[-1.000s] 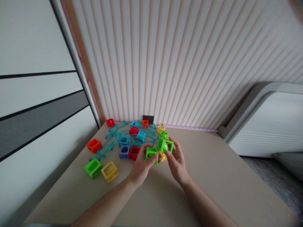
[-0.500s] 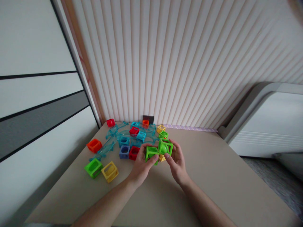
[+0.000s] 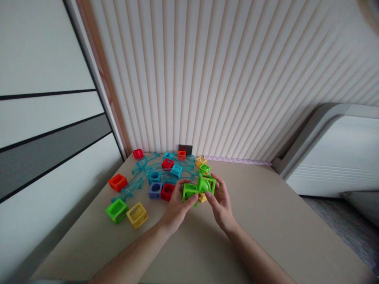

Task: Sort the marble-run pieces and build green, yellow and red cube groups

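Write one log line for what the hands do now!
left hand: holds green cube | right hand: holds second green cube | cubes: touching | table: blocks behind

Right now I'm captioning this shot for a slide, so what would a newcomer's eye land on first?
First the two bright green cube blocks pressed together mid-table, the left hand gripping one and the right hand the other. Next, the scatter of colourful cubes and clear teal track pieces behind and to the left, with a green cube and a yellow cube nearest the table's left edge.
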A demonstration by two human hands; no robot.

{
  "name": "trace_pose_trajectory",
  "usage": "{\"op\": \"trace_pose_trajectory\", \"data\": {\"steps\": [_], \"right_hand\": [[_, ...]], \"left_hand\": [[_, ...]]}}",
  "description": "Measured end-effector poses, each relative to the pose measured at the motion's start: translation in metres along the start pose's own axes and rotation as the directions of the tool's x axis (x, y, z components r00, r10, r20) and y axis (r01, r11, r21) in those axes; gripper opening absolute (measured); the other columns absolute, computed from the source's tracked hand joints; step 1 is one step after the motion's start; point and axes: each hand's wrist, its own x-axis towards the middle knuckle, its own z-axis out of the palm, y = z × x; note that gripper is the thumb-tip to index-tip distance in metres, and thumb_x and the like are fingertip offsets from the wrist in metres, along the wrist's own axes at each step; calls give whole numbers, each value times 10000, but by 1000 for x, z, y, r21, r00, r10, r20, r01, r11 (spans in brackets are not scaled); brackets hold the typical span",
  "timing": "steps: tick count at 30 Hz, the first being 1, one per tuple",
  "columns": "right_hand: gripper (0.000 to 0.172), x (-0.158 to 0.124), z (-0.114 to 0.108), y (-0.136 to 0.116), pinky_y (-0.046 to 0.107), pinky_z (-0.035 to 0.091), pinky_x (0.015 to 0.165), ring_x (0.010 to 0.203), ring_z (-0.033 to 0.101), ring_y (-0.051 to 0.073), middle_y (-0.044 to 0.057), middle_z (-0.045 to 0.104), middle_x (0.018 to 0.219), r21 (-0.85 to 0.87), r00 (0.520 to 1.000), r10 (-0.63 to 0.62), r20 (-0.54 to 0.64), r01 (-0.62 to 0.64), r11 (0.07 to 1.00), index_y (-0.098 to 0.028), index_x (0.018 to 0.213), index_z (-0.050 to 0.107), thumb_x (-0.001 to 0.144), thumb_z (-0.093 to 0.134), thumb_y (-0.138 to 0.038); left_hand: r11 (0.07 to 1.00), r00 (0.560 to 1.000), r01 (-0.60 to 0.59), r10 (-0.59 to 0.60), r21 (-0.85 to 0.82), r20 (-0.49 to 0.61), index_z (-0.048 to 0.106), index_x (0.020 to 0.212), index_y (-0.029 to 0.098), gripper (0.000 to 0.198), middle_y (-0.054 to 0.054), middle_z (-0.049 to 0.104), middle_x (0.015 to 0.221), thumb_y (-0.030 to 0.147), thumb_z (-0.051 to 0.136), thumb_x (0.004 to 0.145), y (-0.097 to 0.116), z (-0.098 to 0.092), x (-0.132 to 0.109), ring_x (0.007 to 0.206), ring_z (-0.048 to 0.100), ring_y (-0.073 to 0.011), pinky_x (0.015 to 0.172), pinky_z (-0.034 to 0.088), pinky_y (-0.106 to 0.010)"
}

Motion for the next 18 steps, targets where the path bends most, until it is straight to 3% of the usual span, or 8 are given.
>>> {"op": "trace_pose_trajectory", "data": {"steps": [8, 18], "right_hand": [[503, 1, -3, 3, 395, 554, 933, 1163, 630, 246, 66, 613, 1356, 28, 1000, 10, 5, -10, 1000, -351, 1373, 508, 915, 713, -365], [591, 0, -3, 4, 429, 479, 1056, 1266, 579, 267, 79, 579, 1418, -26, 998, 27, 51, -26, 999, -328, 1427, 479, 897, 726, -421]], "left_hand": [[1000, 999, 15, -14, -22, 50, 503, 1212, 237, 576, -47, 737, 1049, 406, 832, 770, 2, 1, -1, 927, 705, -197, 772, 548, -293], [998, 998, 44, -42, 45, -36, 539, 1202, 255, 539, -29, 710, 1077, 403, 827, 771, -1, -1, -2, 904, 710, -187, 713, 554, -269]]}}
